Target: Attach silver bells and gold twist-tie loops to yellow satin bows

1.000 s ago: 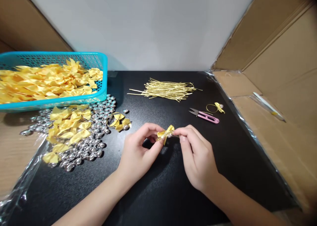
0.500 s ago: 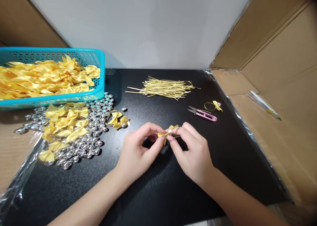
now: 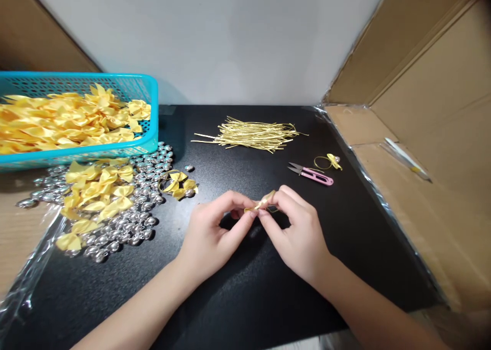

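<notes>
Centre of frame: we see the left hand pinching a yellow bow between thumb and forefinger, the right hand pinching its other side, thumbs almost meeting. Fingers hide much of the bow. Upper centre, a bundle of gold cords; lower and to the right, pink snips, near a looped bow. Left of frame, we log loose bows among silver beads, just below a turquoise basket heaped with more.
</notes>
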Demonstrator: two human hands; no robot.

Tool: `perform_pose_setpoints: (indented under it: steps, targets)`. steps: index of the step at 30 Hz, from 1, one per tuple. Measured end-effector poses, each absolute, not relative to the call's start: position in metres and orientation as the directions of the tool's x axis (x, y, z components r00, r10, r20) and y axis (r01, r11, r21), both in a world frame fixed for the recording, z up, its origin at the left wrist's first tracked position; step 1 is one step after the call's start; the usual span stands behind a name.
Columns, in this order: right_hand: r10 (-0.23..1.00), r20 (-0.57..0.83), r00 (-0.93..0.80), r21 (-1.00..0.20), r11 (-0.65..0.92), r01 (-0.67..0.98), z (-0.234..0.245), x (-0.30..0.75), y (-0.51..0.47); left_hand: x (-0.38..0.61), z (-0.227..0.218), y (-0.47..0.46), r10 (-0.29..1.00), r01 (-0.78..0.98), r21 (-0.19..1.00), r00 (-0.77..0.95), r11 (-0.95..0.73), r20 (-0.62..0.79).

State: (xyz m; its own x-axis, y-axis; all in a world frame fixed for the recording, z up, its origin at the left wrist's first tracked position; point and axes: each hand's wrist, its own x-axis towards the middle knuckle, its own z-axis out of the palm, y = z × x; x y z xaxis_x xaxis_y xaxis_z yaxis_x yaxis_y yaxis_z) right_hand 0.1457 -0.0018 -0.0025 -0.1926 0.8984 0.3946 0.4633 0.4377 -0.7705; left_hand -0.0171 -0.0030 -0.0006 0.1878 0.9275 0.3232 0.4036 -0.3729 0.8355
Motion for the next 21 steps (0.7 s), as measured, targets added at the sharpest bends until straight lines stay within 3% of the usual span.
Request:
perform_pose_setpoints:
  steps: [13, 21]
  targets:
    - [0.882, 0.445, -0.155, -0.755, 0.463, 0.465, -0.0038, 0.146, -0.0017, -0.0178, -0.0035, -0.0031, 0.988, 0.184, 0.979, 0.139, -0.093, 0.067]
    - [0.865, 0.476, -0.159, -0.711, 0.486, 0.508, -0.0016, 0.1482, 0.0, -0.0199, 0.0005, 0.0011, 0.964, -0.132, 0.978, 0.234, 0.158, -0.124]
